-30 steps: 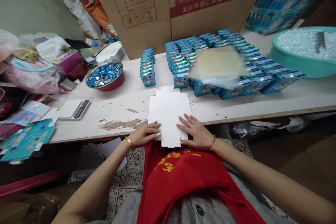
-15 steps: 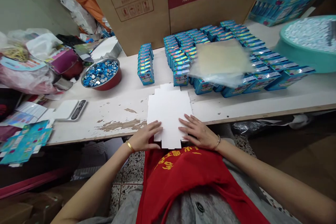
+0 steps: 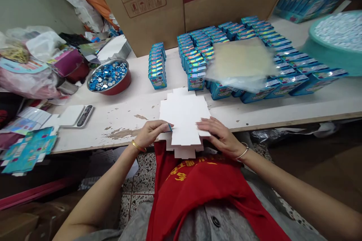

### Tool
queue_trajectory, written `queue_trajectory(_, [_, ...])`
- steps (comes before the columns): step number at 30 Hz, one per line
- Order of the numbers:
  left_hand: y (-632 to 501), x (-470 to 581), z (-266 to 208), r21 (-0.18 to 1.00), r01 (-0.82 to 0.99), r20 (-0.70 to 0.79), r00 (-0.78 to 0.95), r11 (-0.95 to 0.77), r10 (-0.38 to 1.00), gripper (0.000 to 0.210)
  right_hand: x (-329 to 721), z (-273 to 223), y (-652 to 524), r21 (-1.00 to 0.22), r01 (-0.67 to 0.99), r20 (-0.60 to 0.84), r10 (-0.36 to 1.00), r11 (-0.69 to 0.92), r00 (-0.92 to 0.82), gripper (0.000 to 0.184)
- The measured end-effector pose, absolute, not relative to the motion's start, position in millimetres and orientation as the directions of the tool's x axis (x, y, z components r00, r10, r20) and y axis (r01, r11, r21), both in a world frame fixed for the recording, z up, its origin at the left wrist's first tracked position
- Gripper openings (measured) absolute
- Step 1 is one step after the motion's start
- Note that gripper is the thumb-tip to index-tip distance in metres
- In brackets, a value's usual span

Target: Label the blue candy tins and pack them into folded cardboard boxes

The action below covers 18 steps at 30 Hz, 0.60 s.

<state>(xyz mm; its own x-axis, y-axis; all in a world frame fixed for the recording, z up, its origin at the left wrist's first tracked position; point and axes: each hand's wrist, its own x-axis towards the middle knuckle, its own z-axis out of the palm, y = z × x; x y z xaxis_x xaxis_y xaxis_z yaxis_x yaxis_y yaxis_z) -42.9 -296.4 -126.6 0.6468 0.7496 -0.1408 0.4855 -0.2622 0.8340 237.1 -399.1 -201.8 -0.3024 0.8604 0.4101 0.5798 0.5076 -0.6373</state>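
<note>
White card [image 3: 185, 111] lies before me at the front of a pale table [image 3: 113, 101], its coating worn to brown in patches, with another card [image 3: 185, 153] peeking out below its near end, above my red apron [image 3: 198, 192]. Behind stands a big brown carton [image 3: 155, 34]; the floor [image 3: 141, 175] is speckled. The top card's long axis runs from me toward the carton. My left hand [image 3: 152, 132] pinches its left edge; my right hand [image 3: 222, 137] touches its right side, thumb grip unclear.
</note>
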Motion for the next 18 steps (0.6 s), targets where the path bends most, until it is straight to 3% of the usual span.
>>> queue_trajectory(2, [-303, -39, -135, 0.840, 0.479, -0.156, 0.663, -0.255, 0.732, 0.036, 239, -202, -396, -0.704, 0.557, 0.380, 0.897, 0.440, -0.228, 0.030])
queue_trajectory(4, [-312, -42, -149, 0.805, 0.477, -0.136, 0.727, -0.352, 0.673, 0.036, 240, -209, -393, -0.762, 0.528, 0.315, 0.927, 0.375, -0.205, 0.028])
queue_trajectory(9, [-328, -64, -177, 0.558, 0.461, 0.000, 0.831, -0.690, 0.556, 0.061, 237, -233, -392, -0.886, 0.412, 0.208, 0.976, 0.213, -0.058, 0.031])
queue_trajectory(11, [-332, -69, -182, 0.542, 0.461, 0.047, 0.818, -0.703, 0.574, 0.048, 236, -235, -393, -0.900, 0.393, 0.199, 0.980, 0.189, -0.017, 0.032])
queue_trajectory(14, [-337, -64, -187, 0.608, 0.452, 0.131, 0.755, -0.653, 0.643, 0.029, 235, -230, -398, -0.848, 0.466, 0.231, 0.968, 0.251, -0.102, 0.034])
queue_trajectory(18, [-341, -42, -175, 0.636, 0.505, 0.168, 0.648, -0.584, 0.743, 0.027, 235, -211, -413, -0.600, 0.715, 0.283, 0.931, 0.359, -0.231, 0.032])
